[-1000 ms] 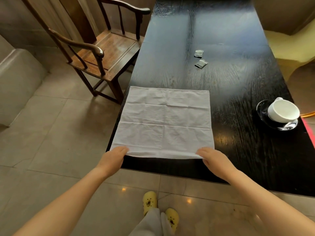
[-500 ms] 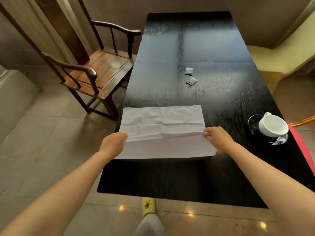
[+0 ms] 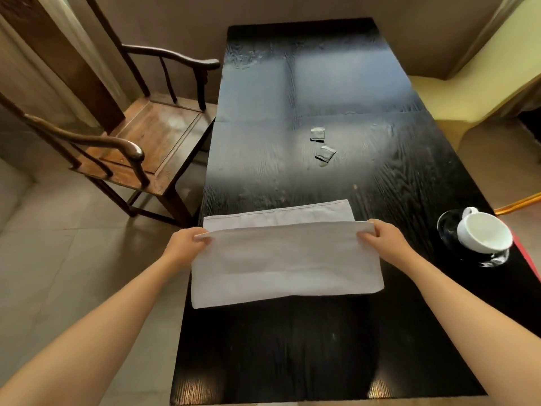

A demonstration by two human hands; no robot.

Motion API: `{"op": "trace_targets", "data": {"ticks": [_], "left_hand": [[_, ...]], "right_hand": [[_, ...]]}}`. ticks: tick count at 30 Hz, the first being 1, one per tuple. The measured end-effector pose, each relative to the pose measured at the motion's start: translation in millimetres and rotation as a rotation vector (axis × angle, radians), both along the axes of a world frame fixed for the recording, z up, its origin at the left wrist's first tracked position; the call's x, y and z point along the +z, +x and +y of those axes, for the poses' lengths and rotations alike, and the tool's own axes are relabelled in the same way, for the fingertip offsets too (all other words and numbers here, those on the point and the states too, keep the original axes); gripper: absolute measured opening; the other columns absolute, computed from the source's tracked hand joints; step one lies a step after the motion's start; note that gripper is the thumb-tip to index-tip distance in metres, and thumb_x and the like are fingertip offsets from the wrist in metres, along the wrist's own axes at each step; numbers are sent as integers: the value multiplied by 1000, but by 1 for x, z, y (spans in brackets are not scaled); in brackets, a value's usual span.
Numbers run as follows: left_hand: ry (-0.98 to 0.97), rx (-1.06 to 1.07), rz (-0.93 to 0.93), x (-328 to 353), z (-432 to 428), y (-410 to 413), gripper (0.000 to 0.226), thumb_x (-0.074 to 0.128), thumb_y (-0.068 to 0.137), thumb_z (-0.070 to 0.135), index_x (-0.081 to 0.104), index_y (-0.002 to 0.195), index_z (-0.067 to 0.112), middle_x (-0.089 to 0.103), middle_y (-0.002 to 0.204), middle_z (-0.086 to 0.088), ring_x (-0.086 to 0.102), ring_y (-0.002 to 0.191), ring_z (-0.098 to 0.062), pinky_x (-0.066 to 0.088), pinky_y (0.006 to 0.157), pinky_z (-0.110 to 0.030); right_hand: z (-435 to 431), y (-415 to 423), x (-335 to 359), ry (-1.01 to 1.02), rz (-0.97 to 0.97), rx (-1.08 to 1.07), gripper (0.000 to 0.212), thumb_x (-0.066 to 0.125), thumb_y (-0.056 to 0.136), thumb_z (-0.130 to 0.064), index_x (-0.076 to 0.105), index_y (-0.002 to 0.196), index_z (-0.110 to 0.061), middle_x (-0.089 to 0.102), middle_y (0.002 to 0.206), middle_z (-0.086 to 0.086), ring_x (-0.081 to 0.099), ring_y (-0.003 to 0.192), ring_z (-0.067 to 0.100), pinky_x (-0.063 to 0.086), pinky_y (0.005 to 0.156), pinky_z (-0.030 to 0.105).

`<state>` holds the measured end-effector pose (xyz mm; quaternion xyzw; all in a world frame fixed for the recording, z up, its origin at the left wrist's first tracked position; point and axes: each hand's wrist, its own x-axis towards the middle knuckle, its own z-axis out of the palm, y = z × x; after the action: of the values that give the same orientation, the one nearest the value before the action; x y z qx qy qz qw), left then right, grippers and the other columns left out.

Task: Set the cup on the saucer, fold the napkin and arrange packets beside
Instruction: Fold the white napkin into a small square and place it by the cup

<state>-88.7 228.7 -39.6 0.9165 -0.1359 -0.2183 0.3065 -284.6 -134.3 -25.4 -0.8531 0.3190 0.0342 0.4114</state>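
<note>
A white cloth napkin (image 3: 287, 268) lies on a black wooden table (image 3: 292, 347), its near half folded up and over towards its far edge. A strip of the lower layer shows beyond the fold.

The person's left hand (image 3: 186, 243) pinches the napkin's raised left corner, fingers curled tight on the cloth. The right hand (image 3: 380, 240) pinches the raised right corner the same way.

To the right of the napkin, a white cup (image 3: 483, 232) sits on a dark glass saucer (image 3: 448, 230). The cup leans towards the viewer with its handle pointing away. Its inside is bare white and holds nothing.

Well beyond the napkin, two small grey packets (image 3: 317, 133) lie flat, one just behind the other (image 3: 325, 153).

A wooden armchair (image 3: 146, 136) stands to the napkin's far left.
</note>
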Motion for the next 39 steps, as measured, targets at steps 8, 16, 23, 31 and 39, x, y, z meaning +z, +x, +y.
{"op": "trace_targets", "data": {"ticks": [8,16,23,31,39], "left_hand": [[-238,310,111,-14,-10,20,21,61,88,23,68,103,11,69,99,-12,64,95,-31,53,87,-48],[-122,505,34,-65,-37,48,11,59,85,23,62,78,16,62,82,-10,55,80,-27,44,73,-36],[22,493,-184,-101,-46,51,23,55,84,11,61,103,-1,57,107,-23,52,94,-36,40,79,-38],[164,278,-534,-105,-85,3,50,44,89,22,39,138,12,36,147,-17,34,134,-35,24,108,-51],[404,80,-413,-130,-112,-33,63,8,87,43,25,145,27,22,156,3,16,145,-17,-2,113,-43]], "right_hand": [[-9,27,-8,131,-132,-167,17,54,90,-19,61,104,-11,63,93,3,61,84,17,50,68,28],[-24,91,-65,-131,-84,-192,32,54,90,-16,41,61,-13,44,62,-1,41,60,17,29,54,33],[-22,108,-106,-532,-47,-139,16,50,91,-19,51,85,-4,55,80,12,53,74,31,42,65,39],[20,124,-103,-734,-134,-39,48,49,89,-21,40,132,-2,49,130,20,45,117,38,32,99,49],[132,133,-135,-611,-64,545,52,28,90,-41,47,135,-23,46,145,1,38,137,24,12,110,46]]}}
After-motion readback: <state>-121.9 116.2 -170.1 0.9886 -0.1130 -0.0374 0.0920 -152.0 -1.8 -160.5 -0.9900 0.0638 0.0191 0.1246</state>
